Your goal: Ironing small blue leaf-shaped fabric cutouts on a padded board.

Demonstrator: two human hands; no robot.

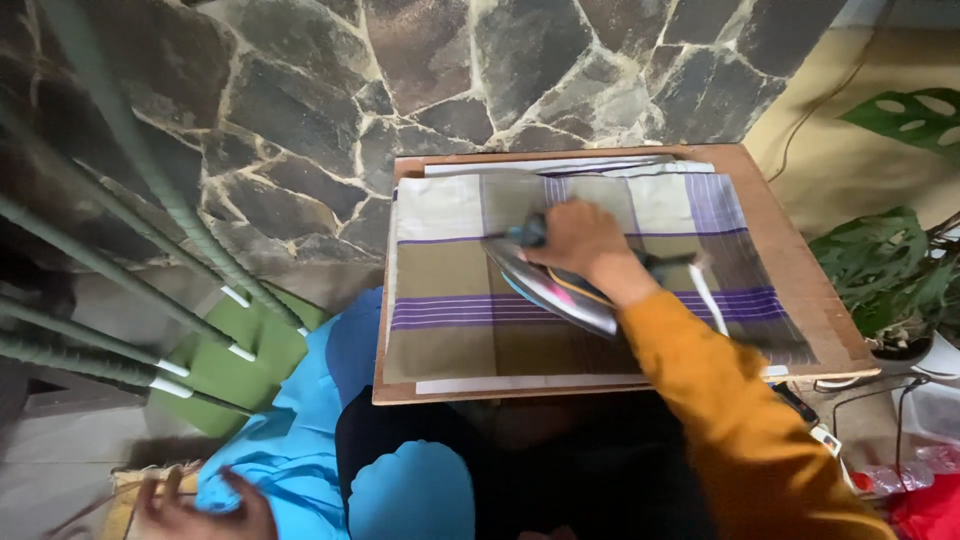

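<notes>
Before a stone wall, the right hand (585,240) grips an iron (548,285) on checked cloth (450,290); left hand (200,505) rests open on blue fabric (300,440).

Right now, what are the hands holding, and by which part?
The right hand grips the iron by its top handle, on the checked cloth. The left hand rests on blue fabric; a grip cannot be told.

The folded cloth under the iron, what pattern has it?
Checked folded cloth: cream and olive-brown blocks with purple stripes, clearest in the head view.
</notes>
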